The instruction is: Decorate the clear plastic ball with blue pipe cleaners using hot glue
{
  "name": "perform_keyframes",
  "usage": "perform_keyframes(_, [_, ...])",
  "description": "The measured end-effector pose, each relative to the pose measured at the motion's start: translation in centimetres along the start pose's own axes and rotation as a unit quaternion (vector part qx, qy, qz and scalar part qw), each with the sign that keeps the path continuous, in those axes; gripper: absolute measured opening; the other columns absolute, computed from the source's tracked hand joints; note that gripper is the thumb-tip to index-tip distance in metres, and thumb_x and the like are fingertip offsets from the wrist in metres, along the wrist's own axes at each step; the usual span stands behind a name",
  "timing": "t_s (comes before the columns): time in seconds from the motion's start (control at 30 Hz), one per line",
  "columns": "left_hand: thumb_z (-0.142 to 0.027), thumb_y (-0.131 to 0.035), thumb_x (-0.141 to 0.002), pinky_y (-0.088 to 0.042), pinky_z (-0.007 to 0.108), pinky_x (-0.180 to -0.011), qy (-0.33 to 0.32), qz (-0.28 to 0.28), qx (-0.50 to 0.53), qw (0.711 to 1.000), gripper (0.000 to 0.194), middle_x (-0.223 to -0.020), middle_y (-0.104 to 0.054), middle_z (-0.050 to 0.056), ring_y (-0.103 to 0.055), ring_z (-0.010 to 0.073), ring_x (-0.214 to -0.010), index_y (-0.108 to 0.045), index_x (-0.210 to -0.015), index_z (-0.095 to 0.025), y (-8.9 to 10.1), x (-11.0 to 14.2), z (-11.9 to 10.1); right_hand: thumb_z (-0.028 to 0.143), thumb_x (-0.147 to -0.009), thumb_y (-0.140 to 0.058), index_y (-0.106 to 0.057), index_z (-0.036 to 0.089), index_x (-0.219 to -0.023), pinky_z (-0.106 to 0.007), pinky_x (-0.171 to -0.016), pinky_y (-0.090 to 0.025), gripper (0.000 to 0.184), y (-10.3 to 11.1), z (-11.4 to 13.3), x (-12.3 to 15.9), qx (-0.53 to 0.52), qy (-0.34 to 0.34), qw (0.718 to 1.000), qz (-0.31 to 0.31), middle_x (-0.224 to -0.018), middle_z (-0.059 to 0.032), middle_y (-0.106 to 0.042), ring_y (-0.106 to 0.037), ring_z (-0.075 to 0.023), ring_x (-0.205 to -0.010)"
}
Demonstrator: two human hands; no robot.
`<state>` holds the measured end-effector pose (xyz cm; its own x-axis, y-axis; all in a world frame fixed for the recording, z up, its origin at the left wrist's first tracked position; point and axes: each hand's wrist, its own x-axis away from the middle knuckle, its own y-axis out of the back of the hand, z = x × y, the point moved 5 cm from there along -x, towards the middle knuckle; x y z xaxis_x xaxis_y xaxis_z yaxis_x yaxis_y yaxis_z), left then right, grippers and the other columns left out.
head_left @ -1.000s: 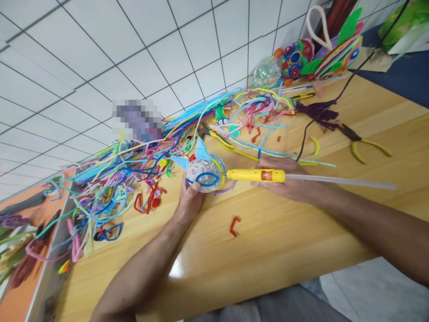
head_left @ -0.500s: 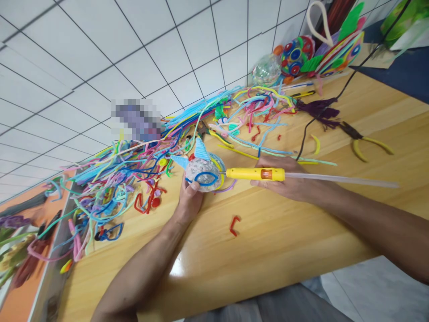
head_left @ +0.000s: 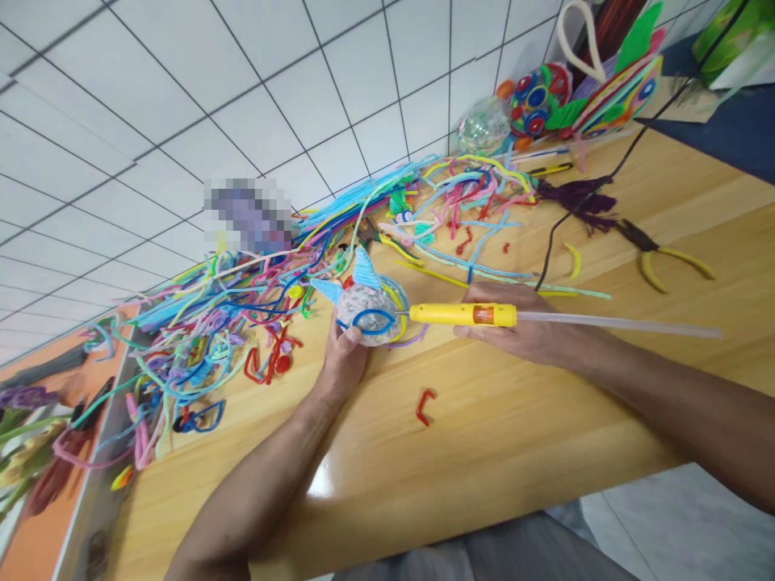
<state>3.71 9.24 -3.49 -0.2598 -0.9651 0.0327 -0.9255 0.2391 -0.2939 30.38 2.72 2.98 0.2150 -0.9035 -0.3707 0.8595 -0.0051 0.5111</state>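
Observation:
My left hand (head_left: 346, 355) grips a small round, pale craft ball (head_left: 358, 305) from below, its thumb by a blue pipe-cleaner loop (head_left: 372, 322) on the front. Light-blue ridged fin shapes (head_left: 366, 269) stick up from the ball, and yellow and light-blue strands run round its right side. In my right hand (head_left: 502, 331) is a yellow hot glue gun (head_left: 445, 314), with a long clear glue stick (head_left: 617, 323) coming out of its back. The gun's metal nozzle points left and meets the ball's right side; whether it touches is too fine to tell.
Tangled pipe cleaners (head_left: 206, 323) cover the table's left and back. Pliers with yellow handles (head_left: 659, 254) lie at the right, under a black cord (head_left: 548, 250). A bent red piece (head_left: 425, 407) lies near the front. Colourful finished crafts (head_left: 536, 101) stand against the tiled wall.
Both hands, the ball and the glue gun hold nearly the same pose. The whole view has shifted very slightly.

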Motion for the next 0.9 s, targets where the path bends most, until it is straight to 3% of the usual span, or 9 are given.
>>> perform_keyframes(0.53, [-0.071,-0.099,-0.067,-0.064,0.050,-0.110,0.004,0.000,0.001,1.000,0.092,-0.126,-0.082,0.009,-0.079,0.0333,-0.118,-0.068,-0.142,-0.029,-0.2,0.1,-0.1,0.060,-0.108,-0.068,-0.056,0.027,-0.081,-0.033,-0.063,-0.041,0.044,0.2,0.2,-0.1,0.004,0.012,1.000,-0.020,-0.070,0.0031,-0.057,-0.053,-0.0160,-0.063])
perform_keyframes(0.9, [-0.069,-0.102,-0.066,-0.063,0.047,-0.111,-0.001,0.002,0.024,1.000,0.089,-0.129,-0.080,0.010,-0.077,0.0289,-0.114,-0.071,-0.139,-0.027,-0.2,0.0,0.0,0.064,-0.110,-0.061,-0.055,0.027,-0.080,-0.033,-0.059,-0.039,0.048,0.0,0.6,-0.1,0.016,0.010,1.000,-0.021,-0.068,0.0040,-0.056,-0.053,-0.0155,-0.059])
